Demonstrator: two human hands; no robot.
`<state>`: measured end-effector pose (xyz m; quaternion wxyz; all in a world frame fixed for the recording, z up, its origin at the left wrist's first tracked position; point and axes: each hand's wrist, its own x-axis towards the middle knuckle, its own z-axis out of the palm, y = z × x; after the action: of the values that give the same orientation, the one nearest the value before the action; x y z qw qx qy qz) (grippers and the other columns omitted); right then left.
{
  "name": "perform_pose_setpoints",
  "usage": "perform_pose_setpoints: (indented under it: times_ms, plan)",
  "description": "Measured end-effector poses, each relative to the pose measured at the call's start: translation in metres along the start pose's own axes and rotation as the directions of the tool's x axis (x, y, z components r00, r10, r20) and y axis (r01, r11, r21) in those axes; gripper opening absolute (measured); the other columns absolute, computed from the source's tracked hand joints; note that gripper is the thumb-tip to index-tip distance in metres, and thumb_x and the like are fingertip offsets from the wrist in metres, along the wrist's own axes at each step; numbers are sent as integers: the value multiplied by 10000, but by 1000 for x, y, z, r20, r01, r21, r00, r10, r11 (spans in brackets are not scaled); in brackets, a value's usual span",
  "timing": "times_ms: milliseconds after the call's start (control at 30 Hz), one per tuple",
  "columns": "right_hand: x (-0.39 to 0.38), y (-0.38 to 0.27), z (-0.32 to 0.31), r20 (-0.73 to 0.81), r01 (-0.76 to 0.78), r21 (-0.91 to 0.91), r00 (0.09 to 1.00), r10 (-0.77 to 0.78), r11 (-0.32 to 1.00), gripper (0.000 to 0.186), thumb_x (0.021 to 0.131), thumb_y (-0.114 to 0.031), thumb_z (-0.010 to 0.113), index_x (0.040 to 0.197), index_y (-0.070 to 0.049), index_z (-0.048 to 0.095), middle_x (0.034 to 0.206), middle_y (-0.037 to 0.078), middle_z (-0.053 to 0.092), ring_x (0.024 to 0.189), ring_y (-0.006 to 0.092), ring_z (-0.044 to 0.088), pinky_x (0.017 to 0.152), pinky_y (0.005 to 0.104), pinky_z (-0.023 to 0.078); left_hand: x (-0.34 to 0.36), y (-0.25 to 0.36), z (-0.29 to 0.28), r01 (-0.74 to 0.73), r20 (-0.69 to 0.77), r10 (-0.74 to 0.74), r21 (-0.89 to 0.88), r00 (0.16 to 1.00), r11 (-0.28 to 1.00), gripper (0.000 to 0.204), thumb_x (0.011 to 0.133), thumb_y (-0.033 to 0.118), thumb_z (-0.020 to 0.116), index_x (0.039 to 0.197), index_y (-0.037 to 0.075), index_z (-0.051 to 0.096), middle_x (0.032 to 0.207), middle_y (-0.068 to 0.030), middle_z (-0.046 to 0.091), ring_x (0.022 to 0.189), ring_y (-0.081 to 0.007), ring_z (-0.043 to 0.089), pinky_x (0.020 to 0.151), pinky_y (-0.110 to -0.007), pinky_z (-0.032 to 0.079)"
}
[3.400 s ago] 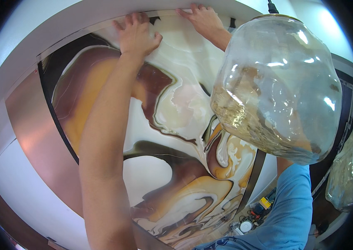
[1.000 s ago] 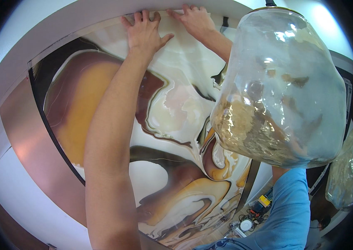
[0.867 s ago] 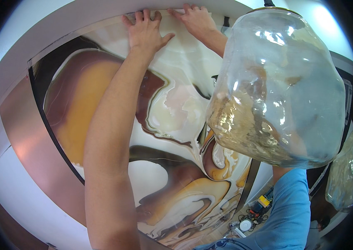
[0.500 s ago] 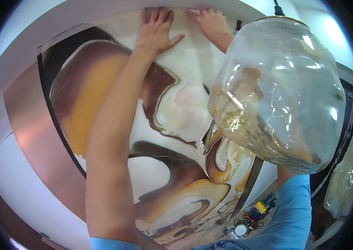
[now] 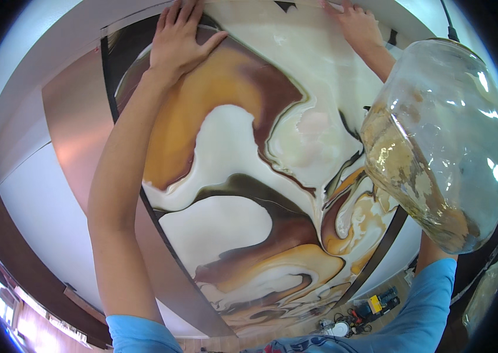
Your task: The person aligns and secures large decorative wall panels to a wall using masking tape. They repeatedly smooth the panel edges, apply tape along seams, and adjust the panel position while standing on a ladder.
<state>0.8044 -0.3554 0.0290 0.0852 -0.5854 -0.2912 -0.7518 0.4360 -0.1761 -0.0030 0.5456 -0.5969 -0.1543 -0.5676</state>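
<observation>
A tall wall panel [image 5: 237,147] with swirls of white, ochre, maroon and dark brown fills the middle of the view. My left hand [image 5: 175,44] lies on its upper left part, thumb spread and fingers stretched toward the top edge. Farther right, my right hand [image 5: 355,23] touches the panel's upper edge with its fingers extended, some fingertips being cut off by the frame. Neither hand holds anything. A glass pendant lamp [image 5: 437,147] hangs in front of my right forearm and hides part of it.
The ceiling edge [image 5: 72,35] curves above the panel. To the left runs a pinkish metallic strip [image 5: 75,129] beside white wall. Tools with cables [image 5: 372,306] and a white round item [image 5: 338,328] lie on the floor at lower right. A second glass lamp [image 5: 484,288] shows partly at right.
My left hand has slid left along the panel's top, while my right hand has shifted right, so they are farther apart. The view has also shifted, with the lamp now farther right.
</observation>
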Motion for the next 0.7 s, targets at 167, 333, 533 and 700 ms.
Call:
perform_pose_setpoints:
  times_ms: [167, 333, 533, 700]
  plan:
    - [-3, 1, -2, 27, 13, 10, 1000, -14, 1000, 553, 993, -188, 514, 1542, -252, 545, 1335, 168, 657, 1150, 310, 659, 949, 490, 499, -30, -48, -13, 104, 24, -106, 74, 994, 992, 1001, 950, 804, 490, 1658, 110, 353, 1711, -103, 360, 1589, -343, 289, 1306, -554, 166]
    - [-4, -1, -1, -17, -13, 4, 1000, 13, 1000, 562, 992, -179, 510, 1550, -244, 536, 1314, 161, 667, 1170, 310, 652, 979, 489, 492, -54, -89, -23, 220, 85, -253, 279, 964, 935, 1077, 931, 854, 450, 1662, 73, 322, 1717, -132, 337, 1599, -340, 268, 1295, -624, 119]
    - [-1, 3, 0, 78, -14, 96, 997, 7, 995, 569, 994, -171, 507, 1558, -241, 530, 1347, 166, 648, 1194, 309, 648, 984, 490, 490, -62, -108, -24, 263, 104, -317, 352, 943, 898, 1147, 918, 887, 409, 1640, 0, 323, 1709, -162, 337, 1594, -342, 275, 1299, -622, 104]
    - [0, -3, 4, 28, -38, 58, 999, 36, 998, 574, 997, -161, 506, 1564, -239, 524, 1368, 174, 631, 1227, 319, 635, 999, 503, 482, -52, -85, -18, 238, 60, -268, 304, 962, 922, 1033, 960, 798, 467, 1589, -20, 414, 1671, -216, 377, 1575, -363, 311, 1288, -619, 142]
